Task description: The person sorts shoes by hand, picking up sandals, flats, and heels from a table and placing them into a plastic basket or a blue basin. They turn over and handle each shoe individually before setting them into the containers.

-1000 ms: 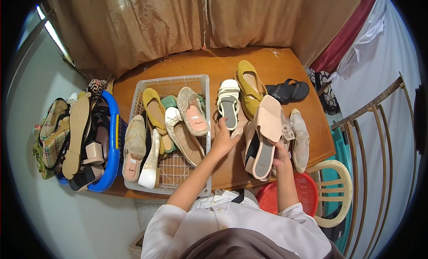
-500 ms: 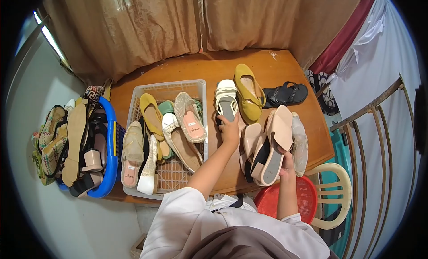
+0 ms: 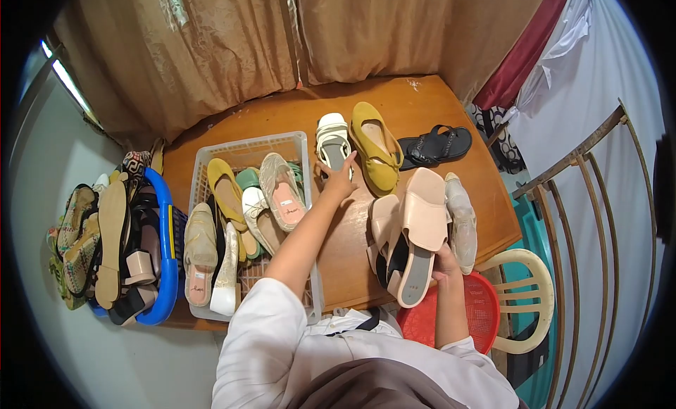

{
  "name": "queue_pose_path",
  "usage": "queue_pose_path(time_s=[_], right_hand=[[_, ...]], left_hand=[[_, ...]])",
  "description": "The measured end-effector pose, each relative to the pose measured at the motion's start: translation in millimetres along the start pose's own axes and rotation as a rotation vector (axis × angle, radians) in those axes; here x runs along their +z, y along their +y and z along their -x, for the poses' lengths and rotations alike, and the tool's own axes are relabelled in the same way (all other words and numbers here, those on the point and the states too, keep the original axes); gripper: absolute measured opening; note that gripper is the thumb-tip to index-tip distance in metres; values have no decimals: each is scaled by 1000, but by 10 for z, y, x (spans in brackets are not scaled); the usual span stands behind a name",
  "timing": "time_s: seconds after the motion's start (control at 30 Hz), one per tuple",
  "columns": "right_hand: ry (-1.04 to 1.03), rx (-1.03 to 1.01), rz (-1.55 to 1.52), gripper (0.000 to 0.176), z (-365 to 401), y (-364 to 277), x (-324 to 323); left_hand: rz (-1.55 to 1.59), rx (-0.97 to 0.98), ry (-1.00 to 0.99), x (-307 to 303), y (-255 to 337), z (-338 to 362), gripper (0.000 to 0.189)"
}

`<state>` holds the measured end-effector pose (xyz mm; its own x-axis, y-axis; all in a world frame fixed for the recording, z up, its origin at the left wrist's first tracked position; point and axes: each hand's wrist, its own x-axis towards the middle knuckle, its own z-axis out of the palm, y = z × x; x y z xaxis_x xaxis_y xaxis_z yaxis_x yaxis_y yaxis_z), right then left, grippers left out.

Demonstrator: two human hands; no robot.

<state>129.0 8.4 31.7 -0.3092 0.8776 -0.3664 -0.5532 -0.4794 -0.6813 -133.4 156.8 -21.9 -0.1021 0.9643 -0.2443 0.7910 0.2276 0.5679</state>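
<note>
My left hand (image 3: 339, 181) is around the near end of a white strappy sandal (image 3: 333, 136) lying on the table, thumb on one side and fingers on the other. In my right hand (image 3: 445, 262) is a beige slide sandal (image 3: 425, 219), gripped at its side and tilted above other footwear. Under and left of it are more beige slides (image 3: 384, 222), partly hidden. A clear-and-cream shoe (image 3: 461, 222) lies just right of that hand. Mustard flats (image 3: 377, 148) rest right of the white sandal, beside black sandals (image 3: 436, 147).
A clear plastic basket (image 3: 250, 143) holding several shoes stands on the wooden table (image 3: 338, 258). At far left a blue basket (image 3: 166, 233) is piled with footwear. A red basket (image 3: 482, 310) sits on a cream plastic chair (image 3: 539, 296); a metal rack (image 3: 591, 191) stands at right.
The white sandal has slid slightly away from me with my left hand. My right hand has shifted the beige slide and turned it more upright. The view has moved a little.
</note>
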Motion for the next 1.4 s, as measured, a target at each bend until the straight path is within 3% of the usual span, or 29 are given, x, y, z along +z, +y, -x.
queue_pose_path(time_s=[0.13,0.23,0.3,0.37,0.47,0.57,0.67,0.87,1.0,1.07,1.2,1.4], right_hand=[[-57,111,39,56,-173,108,23],[-99,161,172,57,-279,157,228],[-151,181,246,57,-356,215,412],[-183,234,326,61,-401,267,638],[-156,227,436,68,-575,548,686],[-133,328,420,72,-772,799,618],[-58,416,394,57,-789,829,712],[19,547,424,66,-884,907,690],[66,410,660,76,-903,1105,633],[30,449,616,76,-899,1063,643],[23,483,651,77,-868,1012,709],[136,30,1341,79,-797,1267,647]], left_hand=[[251,311,10,-422,146,452,66],[1071,9,-271,-761,333,955,66],[1148,96,-281,-818,281,1078,70],[1016,112,-164,-737,159,989,67],[662,300,-11,-585,-117,788,59],[322,292,-56,-607,-221,771,56],[109,237,-58,-510,-222,715,57],[20,142,-38,-212,-294,526,52],[-81,60,-36,-200,-189,600,56],[-81,29,-62,-187,-219,568,67],[4,-64,-35,-159,-198,624,63],[18,-48,-61,-71,-201,728,50]])
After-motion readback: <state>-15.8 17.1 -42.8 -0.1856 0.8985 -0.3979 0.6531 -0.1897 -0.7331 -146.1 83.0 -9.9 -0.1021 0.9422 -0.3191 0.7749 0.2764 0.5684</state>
